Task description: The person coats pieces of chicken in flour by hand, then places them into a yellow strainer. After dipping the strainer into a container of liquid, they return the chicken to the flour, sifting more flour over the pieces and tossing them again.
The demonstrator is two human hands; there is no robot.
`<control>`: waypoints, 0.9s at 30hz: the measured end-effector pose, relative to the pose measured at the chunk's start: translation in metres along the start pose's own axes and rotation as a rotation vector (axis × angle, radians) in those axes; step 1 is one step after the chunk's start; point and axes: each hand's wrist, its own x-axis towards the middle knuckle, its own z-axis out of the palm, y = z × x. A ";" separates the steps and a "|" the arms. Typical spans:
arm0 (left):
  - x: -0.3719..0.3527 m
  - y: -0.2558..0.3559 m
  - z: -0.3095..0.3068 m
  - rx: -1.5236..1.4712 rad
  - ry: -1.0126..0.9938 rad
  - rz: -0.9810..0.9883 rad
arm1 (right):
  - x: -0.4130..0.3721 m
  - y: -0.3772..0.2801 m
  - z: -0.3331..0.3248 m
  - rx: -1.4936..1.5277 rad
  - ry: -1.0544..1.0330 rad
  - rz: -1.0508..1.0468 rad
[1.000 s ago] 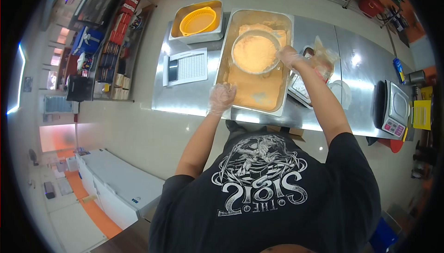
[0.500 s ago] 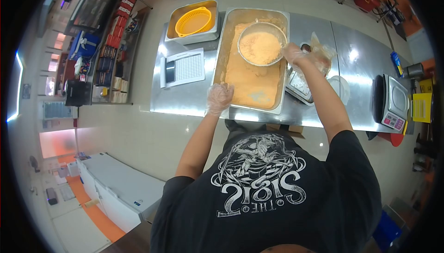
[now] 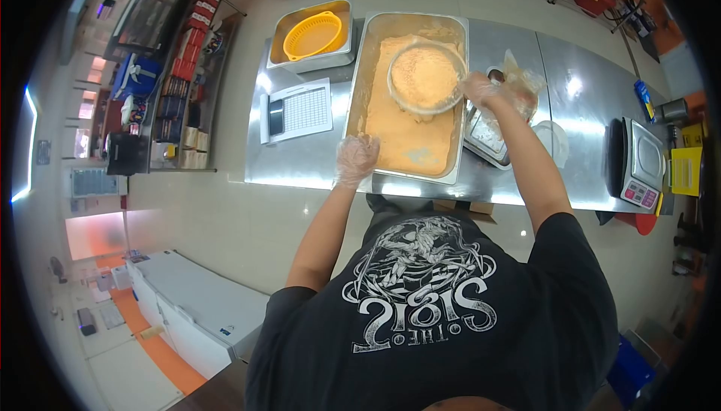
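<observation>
A deep metal tray (image 3: 360,95) holds a layer of pale orange powder (image 3: 398,137). Over the powder is a round sieve (image 3: 392,92) with more of the powder inside. My right hand (image 3: 478,89), in a clear plastic glove, grips the sieve at its right edge. My left hand (image 3: 357,160), gloved the same way, is closed on the tray's near left rim. Right of the tray, a smaller metal container (image 3: 488,139) and a crumpled plastic bag (image 3: 522,84) lie close to my right hand.
A yellow basket (image 3: 315,35) sits in another metal pan (image 3: 330,60) at the back left. In front of it lies a white slicer-like board (image 3: 300,110). A clear round lid (image 3: 552,144) and a scale (image 3: 642,163) are on the right of the steel table (image 3: 586,118).
The sieve has shifted slightly, and the powder in it looks flatter and spread wider. My right hand has moved a little with it. My left hand stays at the rim.
</observation>
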 end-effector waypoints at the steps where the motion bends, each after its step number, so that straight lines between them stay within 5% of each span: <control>1: 0.000 0.001 -0.002 -0.016 -0.004 -0.011 | -0.003 -0.003 -0.005 -0.020 -0.043 -0.014; 10: 0.000 -0.002 -0.001 -0.038 0.002 -0.019 | 0.010 0.012 0.019 0.027 0.158 -0.051; 13: -0.001 0.000 0.000 -0.026 -0.005 -0.023 | -0.001 0.000 0.005 0.013 0.020 0.001; 27: 0.001 0.008 -0.010 -0.042 0.004 -0.052 | 0.001 0.000 0.007 0.036 0.046 0.003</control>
